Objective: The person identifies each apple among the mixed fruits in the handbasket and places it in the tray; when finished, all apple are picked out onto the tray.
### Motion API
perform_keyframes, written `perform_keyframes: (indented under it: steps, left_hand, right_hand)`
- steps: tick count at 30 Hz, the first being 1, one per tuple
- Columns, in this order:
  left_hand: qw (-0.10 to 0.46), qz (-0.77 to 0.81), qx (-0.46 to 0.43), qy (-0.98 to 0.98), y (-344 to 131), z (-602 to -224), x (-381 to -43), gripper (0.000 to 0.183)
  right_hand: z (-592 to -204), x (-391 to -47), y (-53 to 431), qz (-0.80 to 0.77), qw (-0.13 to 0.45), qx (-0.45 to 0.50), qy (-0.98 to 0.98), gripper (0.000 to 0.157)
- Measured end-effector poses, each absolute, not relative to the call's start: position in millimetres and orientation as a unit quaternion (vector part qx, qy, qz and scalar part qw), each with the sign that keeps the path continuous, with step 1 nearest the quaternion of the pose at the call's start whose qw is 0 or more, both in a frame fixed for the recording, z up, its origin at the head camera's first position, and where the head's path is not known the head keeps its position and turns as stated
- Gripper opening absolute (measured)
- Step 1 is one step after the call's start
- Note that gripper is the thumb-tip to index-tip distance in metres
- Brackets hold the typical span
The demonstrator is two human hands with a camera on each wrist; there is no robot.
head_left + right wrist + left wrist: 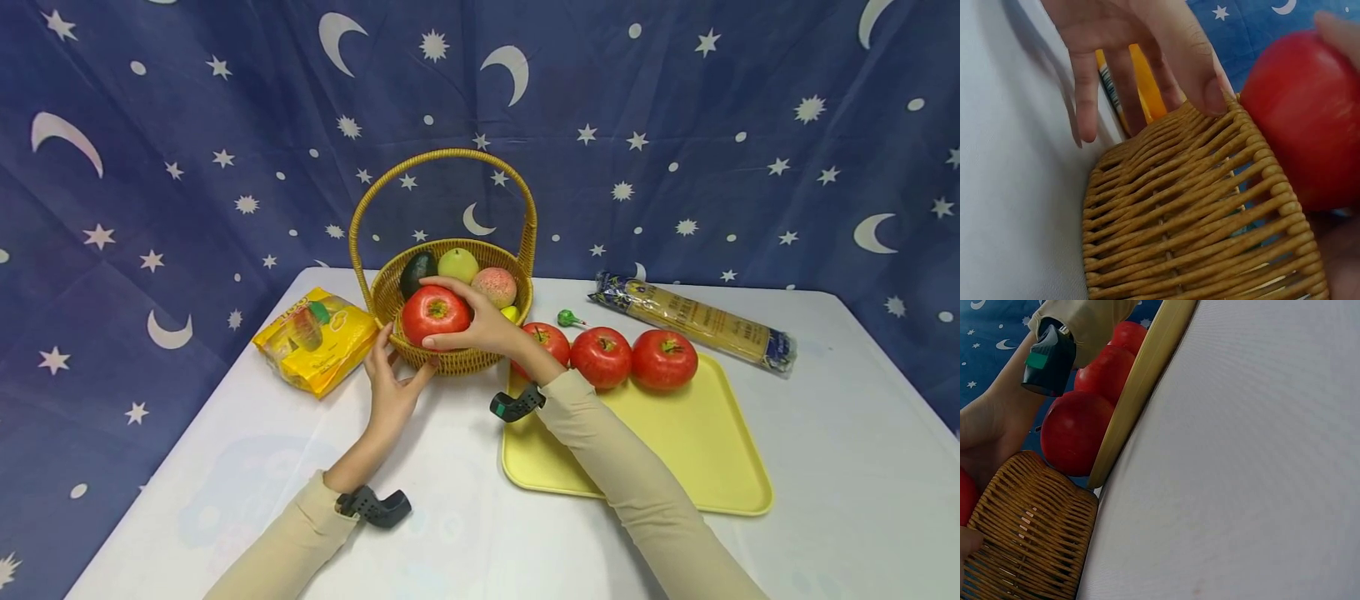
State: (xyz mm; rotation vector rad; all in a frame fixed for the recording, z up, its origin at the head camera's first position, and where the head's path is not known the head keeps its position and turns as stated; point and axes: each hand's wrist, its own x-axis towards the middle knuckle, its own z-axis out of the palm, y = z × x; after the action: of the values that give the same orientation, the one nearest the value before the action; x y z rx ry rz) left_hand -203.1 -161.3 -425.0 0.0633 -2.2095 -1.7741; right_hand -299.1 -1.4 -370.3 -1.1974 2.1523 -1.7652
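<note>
My right hand grips a red apple over the front rim of a wicker basket, thumb below and fingers over the top. In the basket lie an avocado, a green-yellow round fruit, a peach and a partly hidden yellow item. My left hand touches the basket's front left side. In the right wrist view its thumb rests by the rim, while the other fingers extend fairly straight along the wicker side.
Right of the basket, three red apples sit along the far edge of a yellow tray. Behind them lie a green lollipop and a long pack of noodles. A yellow packet lies left of the basket.
</note>
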Motion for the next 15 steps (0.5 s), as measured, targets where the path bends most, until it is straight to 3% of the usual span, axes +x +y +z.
perform_keyframes:
  steps: [15]
  left_hand:
    - [0.145, -0.614, 0.025, -0.776, -161, -424, -203, 0.082]
  right_hand:
    - [-371, -293, 10, -0.597, 0.052, -0.421, 0.682, 0.076]
